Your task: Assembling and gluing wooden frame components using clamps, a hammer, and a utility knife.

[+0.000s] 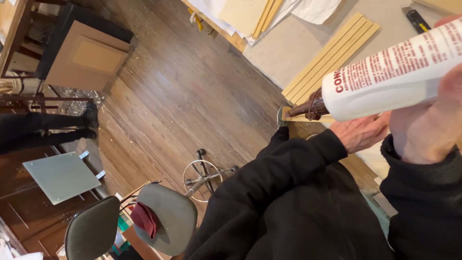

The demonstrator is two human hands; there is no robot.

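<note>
Over on the far left, a dark cabinet with a tan board point(86, 55) leaning on it is sitting by the wall, and someone's dark trouser legs point(43, 130) are poking in, cut off at the frame edge. Below that a frosted glass square point(60, 175) is lying near two grey-green chairs point(166, 216), one carrying a dark red cloth point(144, 219). The wood floor point(192, 82) is giving plenty of open room in the middle, with just a metal stool base point(204, 175) standing there.

Moving right, the bench point(288, 43) edge is running diagonally, with pale wood slats point(332, 55) lying side by side near it. The left hand point(361, 132) is resting on the end of a slat right at the bench edge, fingers loosely curled, gripping nothing that I can make out. The right hand point(426, 127) is wrapping around a white glue bottle point(394, 74) with red print and a brown nozzle, held just above the slat end. That hand is blurry and partly cut off.
</note>
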